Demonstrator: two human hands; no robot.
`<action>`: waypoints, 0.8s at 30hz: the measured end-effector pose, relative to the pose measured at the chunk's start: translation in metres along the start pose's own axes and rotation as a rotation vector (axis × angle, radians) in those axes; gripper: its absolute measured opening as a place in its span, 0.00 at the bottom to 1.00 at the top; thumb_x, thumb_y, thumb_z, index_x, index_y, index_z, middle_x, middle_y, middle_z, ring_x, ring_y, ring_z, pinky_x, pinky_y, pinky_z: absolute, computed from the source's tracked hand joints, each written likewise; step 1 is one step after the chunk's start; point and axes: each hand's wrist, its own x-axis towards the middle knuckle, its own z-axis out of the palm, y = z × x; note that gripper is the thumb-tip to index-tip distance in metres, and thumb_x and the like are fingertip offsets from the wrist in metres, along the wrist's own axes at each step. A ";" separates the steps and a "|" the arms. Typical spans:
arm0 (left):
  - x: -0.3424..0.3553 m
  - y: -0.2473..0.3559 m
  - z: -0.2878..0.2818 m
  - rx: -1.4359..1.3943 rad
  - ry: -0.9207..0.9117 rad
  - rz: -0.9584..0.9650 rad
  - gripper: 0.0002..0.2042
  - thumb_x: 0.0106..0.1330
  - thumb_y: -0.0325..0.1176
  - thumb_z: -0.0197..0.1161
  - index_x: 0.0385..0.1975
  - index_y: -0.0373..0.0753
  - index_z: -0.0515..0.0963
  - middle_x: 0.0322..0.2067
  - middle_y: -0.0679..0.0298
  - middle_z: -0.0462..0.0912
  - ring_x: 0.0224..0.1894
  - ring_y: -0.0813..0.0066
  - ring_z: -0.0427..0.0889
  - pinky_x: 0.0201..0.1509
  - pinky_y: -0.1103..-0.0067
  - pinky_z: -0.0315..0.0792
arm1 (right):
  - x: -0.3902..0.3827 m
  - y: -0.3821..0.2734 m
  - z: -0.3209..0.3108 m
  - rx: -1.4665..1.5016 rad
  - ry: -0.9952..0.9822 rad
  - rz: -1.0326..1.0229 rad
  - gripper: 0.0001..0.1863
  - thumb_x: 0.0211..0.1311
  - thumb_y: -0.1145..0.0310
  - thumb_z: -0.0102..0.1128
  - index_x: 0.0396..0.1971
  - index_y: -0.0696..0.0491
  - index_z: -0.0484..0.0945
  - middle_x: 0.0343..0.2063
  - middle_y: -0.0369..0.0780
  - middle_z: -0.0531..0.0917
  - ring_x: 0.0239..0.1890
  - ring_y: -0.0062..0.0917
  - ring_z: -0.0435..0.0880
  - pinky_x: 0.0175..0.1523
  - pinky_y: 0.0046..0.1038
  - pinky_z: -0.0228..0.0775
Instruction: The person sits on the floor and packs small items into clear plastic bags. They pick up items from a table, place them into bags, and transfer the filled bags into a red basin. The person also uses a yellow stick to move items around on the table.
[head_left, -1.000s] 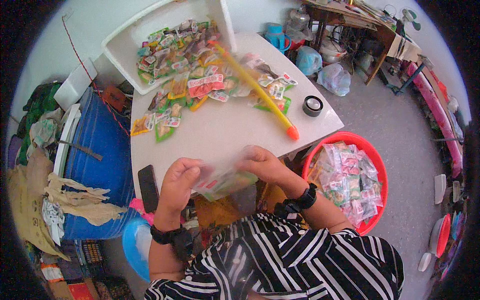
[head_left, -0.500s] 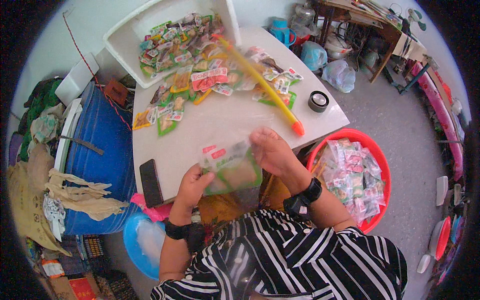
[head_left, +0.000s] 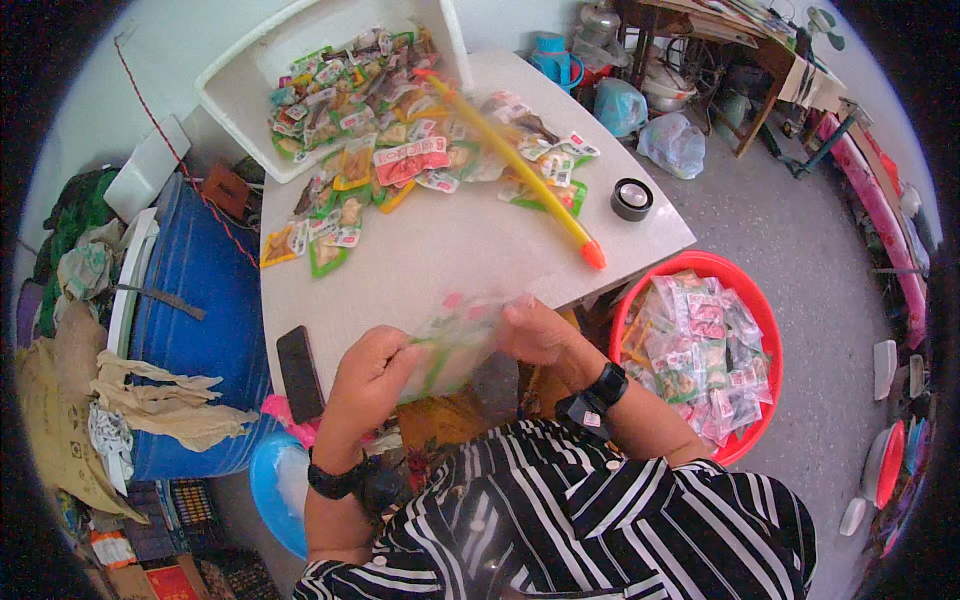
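Observation:
Between my hands is a clear plastic bag point(head_left: 450, 345) with green and red markings, tilted and smeared by motion. My left hand point(head_left: 372, 380) pinches its left side, thumb on top. My right hand point(head_left: 538, 332) is closed at the upper right end of the same bag, its fingers partly blurred. Both hands are at the table's front edge, above my lap. Farther back on the white table point(head_left: 400, 285) lies a pile of small food packets point(head_left: 350, 200), green, yellow and red-labelled. A yellow stick with orange ends point(head_left: 520, 165) rests across the pile's right side.
A white foam box point(head_left: 235, 125) lies tipped at the back, packets spilling out. A phone point(head_left: 298, 372) and a black tape roll point(head_left: 632, 199) are on the table. Filled bags fill a red basin point(head_left: 772, 360) on the right; a blue basin point(head_left: 262, 490) stands lower left.
The bag has come closer to me and tilted, its top end lower. My right hand has moved down with it, and my left hand has turned, showing more of its back.

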 end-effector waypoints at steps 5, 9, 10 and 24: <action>-0.009 0.008 -0.011 -0.056 0.050 -0.099 0.07 0.53 0.28 0.53 0.17 0.35 0.65 0.16 0.65 0.62 0.20 0.79 0.61 0.24 0.82 0.58 | -0.002 0.000 0.002 0.001 0.081 0.078 0.29 0.48 0.58 0.56 0.48 0.56 0.60 0.46 0.40 0.69 0.48 0.29 0.68 0.51 0.35 0.61; -0.008 0.000 -0.008 -0.180 -0.013 -0.162 0.08 0.52 0.27 0.53 0.16 0.35 0.63 0.16 0.68 0.61 0.21 0.82 0.60 0.23 0.84 0.57 | -0.003 -0.002 0.003 0.018 0.038 0.081 0.32 0.43 0.57 0.60 0.49 0.53 0.60 0.48 0.38 0.67 0.50 0.29 0.66 0.52 0.37 0.58; -0.008 -0.003 -0.005 -0.230 -0.024 -0.200 0.08 0.52 0.27 0.54 0.16 0.35 0.63 0.16 0.68 0.60 0.21 0.83 0.59 0.23 0.84 0.56 | -0.002 -0.002 0.002 0.039 0.001 0.077 0.33 0.42 0.57 0.61 0.49 0.50 0.59 0.48 0.37 0.66 0.51 0.30 0.65 0.53 0.38 0.57; -0.044 -0.101 0.035 -0.709 -0.321 -0.453 0.10 0.54 0.29 0.50 0.35 0.33 0.70 0.31 0.64 0.74 0.32 0.78 0.71 0.37 0.82 0.65 | -0.036 -0.021 0.014 -0.770 0.196 0.177 0.09 0.51 0.68 0.54 0.31 0.57 0.73 0.27 0.32 0.74 0.32 0.15 0.70 0.37 0.20 0.64</action>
